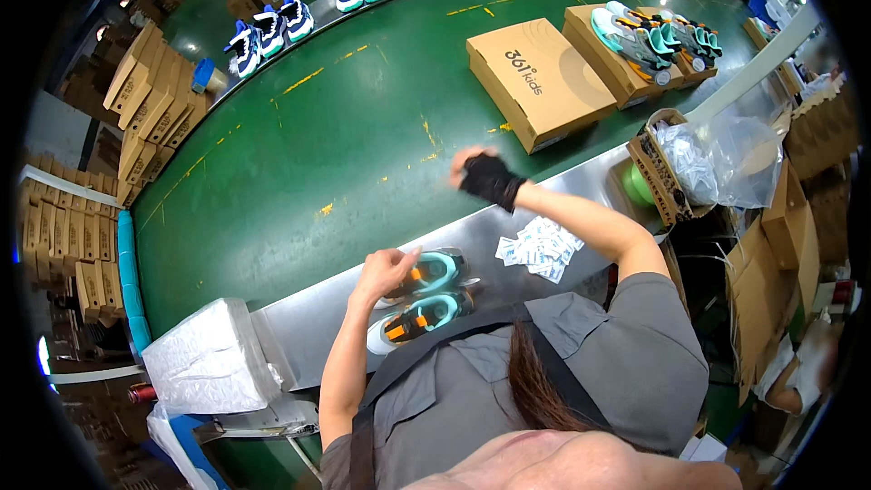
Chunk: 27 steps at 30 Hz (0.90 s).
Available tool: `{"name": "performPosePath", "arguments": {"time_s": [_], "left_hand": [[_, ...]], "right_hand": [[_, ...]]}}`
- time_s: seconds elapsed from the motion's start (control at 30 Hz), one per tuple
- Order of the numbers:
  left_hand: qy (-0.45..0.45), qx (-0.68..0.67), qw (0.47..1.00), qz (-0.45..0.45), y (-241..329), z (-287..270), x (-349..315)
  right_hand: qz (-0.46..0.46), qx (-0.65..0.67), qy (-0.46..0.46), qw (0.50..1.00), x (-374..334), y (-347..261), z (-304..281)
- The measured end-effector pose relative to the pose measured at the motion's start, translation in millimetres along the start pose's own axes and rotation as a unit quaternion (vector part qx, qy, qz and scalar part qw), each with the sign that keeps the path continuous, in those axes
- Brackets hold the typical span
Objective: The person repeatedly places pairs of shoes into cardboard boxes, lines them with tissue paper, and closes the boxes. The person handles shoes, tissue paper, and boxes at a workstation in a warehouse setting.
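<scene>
A pair of grey sneakers with mint collars and orange and black details lies on the metal ledge before me. My left hand is bare, its fingers closed on the upper of the farther sneaker. The nearer sneaker rests beside it, close to my body. Out over the green belt is my right hand, in a black fingerless glove. Its fingertips are smeared by motion, so any small thing in them does not show. A heap of small white packets lies below my right forearm.
A closed brown shoe box stands on the belt, with more sneakers on boxes behind it. An open carton of white packets is at right. White wrapping sheets are stacked at left. Blue-and-white sneakers line the far edge.
</scene>
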State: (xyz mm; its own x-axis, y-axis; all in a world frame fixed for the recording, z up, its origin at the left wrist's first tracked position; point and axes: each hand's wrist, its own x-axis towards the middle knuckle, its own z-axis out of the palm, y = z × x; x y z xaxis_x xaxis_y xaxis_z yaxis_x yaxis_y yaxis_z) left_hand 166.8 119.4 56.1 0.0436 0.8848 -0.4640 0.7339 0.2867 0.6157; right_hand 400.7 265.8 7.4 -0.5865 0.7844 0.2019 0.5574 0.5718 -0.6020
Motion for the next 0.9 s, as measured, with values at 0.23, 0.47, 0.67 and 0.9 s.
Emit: {"name": "performPosePath", "arguments": {"time_s": [0.23,0.47,0.67,0.9], "left_hand": [[-0.021,0.004,0.998,0.055,7,3,18],[0.097,0.094,0.970,0.204,39,12,28],[0.229,0.188,0.909,0.293,65,7,30],[0.213,0.189,0.941,0.185,-51,3,41]], "right_hand": [[0.213,-0.392,0.093,0.890,-8,120,-41],[0.115,-0.263,0.168,0.943,11,30,-89],[0.087,0.323,0.308,0.891,-12,-75,-172],[0.337,0.085,0.420,0.838,-146,95,-23]]}}
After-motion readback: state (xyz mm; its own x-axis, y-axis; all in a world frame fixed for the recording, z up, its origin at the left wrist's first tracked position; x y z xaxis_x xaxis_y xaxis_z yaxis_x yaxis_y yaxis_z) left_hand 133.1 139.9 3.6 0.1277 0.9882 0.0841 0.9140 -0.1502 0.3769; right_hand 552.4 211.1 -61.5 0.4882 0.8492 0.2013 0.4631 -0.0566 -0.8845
